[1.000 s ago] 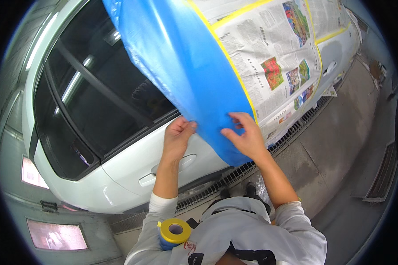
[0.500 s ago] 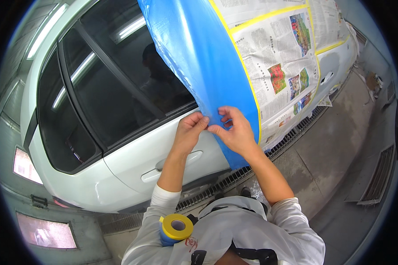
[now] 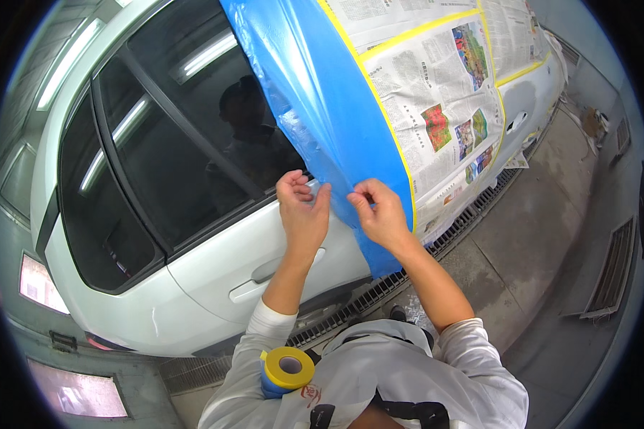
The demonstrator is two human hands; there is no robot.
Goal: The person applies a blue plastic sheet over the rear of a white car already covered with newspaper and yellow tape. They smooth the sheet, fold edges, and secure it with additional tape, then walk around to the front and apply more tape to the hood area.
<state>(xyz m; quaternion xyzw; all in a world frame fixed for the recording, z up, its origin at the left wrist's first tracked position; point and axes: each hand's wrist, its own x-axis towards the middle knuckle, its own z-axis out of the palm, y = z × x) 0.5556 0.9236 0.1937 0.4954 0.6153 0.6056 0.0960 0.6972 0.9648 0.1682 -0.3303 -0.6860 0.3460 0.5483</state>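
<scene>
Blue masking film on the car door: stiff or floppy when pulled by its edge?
Probably floppy: the blue film shows wrinkles and drapes over the white car. Likely very light, since both hands, left hand and right hand, pinch it with fingertips only. Its glossy surface may be slippery.

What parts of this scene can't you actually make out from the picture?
- Head view: white car door under the blue plastic masking film and newspaper sheets, covered.
- Right hand fingertips: hidden behind the film's edge.
- Yellow tape roll: lower part behind the sleeve.
- Car's ends: cut off by the rim.
</scene>
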